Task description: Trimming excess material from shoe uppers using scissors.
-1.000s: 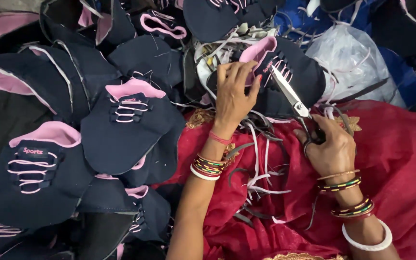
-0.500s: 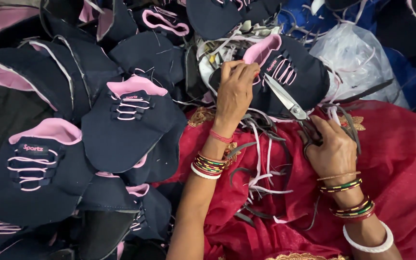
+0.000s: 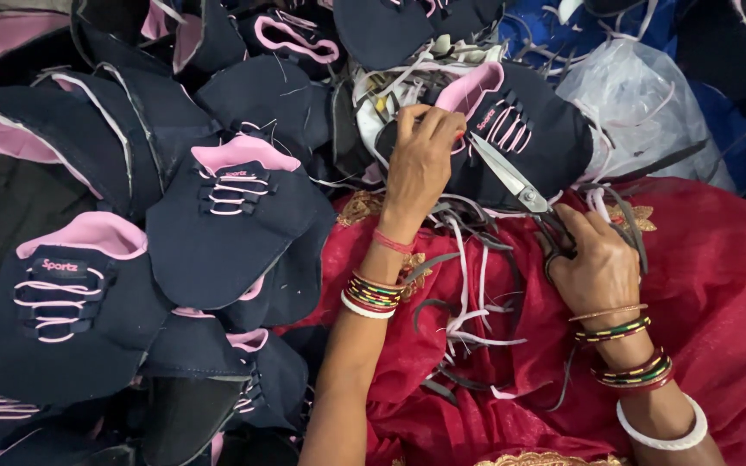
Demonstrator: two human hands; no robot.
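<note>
We sit in a heap of navy and pink shoe uppers spread over red cloth. Our left hand pinches the edge of one upper at the top of our lap, and our right hand grips scissors, blades open against it

The shoe uppers heaped across the left of the frame are dark navy with pale pink tongues and pink-and-white lace stripes (one shows a small pink logo). The upper at top centre has the same navy and pink. The scissors are silver-bladed with dark handles. The cloth at lower right is deep red with gold embroidery. Trimmed strips on it are white, pink and grey. Bangles run green, red, gold and white. A clear plastic bag lies on blue at upper right.
</note>
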